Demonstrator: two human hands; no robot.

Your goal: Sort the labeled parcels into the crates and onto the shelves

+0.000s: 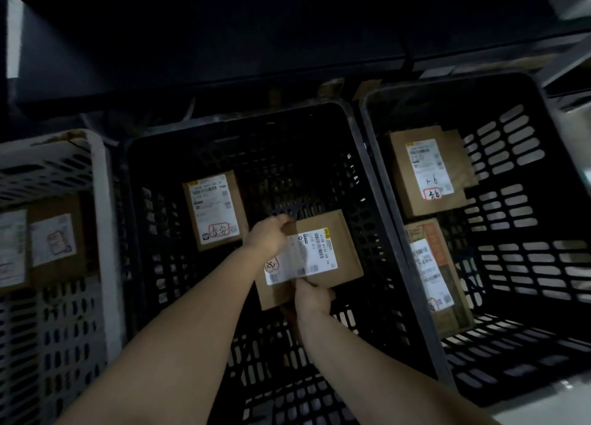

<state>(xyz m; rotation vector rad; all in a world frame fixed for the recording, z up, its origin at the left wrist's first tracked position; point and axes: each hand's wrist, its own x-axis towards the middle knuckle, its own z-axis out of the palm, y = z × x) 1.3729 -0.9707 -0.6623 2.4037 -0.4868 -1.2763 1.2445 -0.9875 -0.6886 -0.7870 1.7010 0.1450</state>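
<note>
Two hands meet on one cardboard parcel [335,224] at the centre of the frame, inside the middle black crate [150,232], and we cannot tell whether it rests on the crate floor. We see the grip of the left hand [267,237] curled over the parcel's upper left corner, while the grip of the right hand [311,298] pinches its lower edge, white label facing up. Another labelled box [214,210] lies further up and left in the same crate, two boxes [422,171] sit in the right black crate [511,200], and the white crate [99,200] at the left edge holds more labelled boxes [54,242].
</note>
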